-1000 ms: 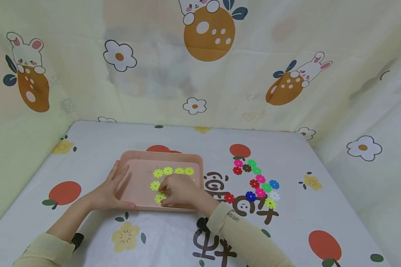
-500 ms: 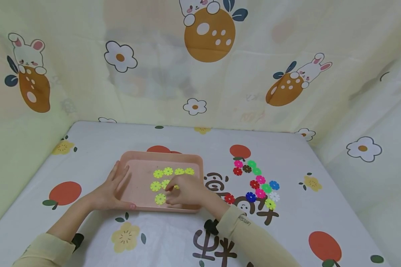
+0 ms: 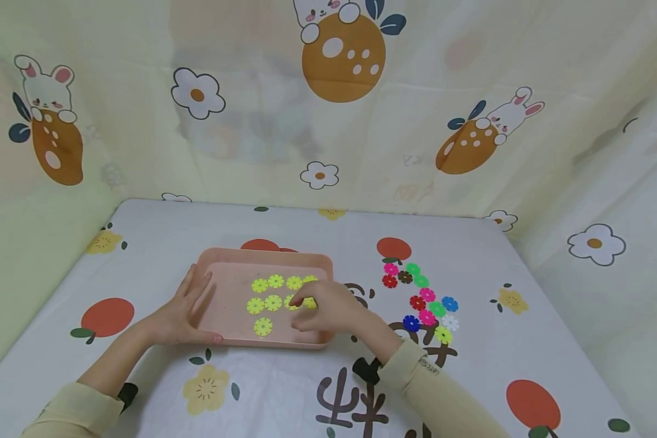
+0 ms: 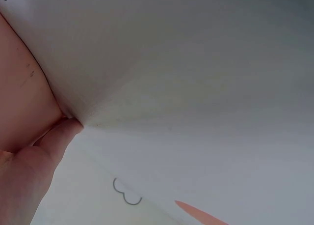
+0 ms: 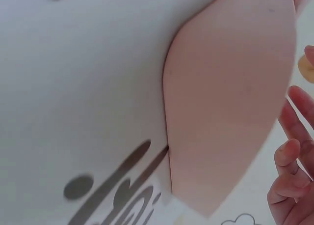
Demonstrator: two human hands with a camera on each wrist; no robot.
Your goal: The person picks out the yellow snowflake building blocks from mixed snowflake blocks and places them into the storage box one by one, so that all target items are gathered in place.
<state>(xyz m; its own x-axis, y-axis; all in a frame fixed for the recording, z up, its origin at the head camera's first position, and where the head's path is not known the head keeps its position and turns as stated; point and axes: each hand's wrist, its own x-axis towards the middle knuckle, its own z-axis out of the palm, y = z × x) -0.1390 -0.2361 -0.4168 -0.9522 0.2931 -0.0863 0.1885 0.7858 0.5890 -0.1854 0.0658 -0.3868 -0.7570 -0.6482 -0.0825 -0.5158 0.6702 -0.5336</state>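
A pink tray (image 3: 227, 292) lies on the table with several yellow-green flower-shaped discs (image 3: 260, 285) in rows on its floor. One flower-shaped disc (image 3: 263, 326) lies alone at the front. My left hand (image 3: 180, 313) rests against the tray's left end, fingers spread along the side and thumb at the front edge. In the left wrist view a fingertip (image 4: 73, 126) touches the tray's outer wall (image 4: 29, 92). Over the tray's right half is my right hand (image 3: 328, 307), thumb and index finger apart with nothing between them. It partly covers the right-hand discs. The right wrist view shows its loosely bent fingers (image 5: 294, 156) beyond the tray wall (image 5: 225, 87).
Right of the tray, loose flower discs in mixed colours lie on the printed cloth (image 3: 471, 377), among them a blue disc (image 3: 449, 304), a brown disc (image 3: 405, 277) and a red disc (image 3: 390, 281). A patterned curtain (image 3: 252, 134) hangs behind the table.
My right hand has moved right, away from the front yellow-green disc, uncovering discs in the middle row; its forearm now hides a red disc on the cloth. My left hand and the tray stay put.
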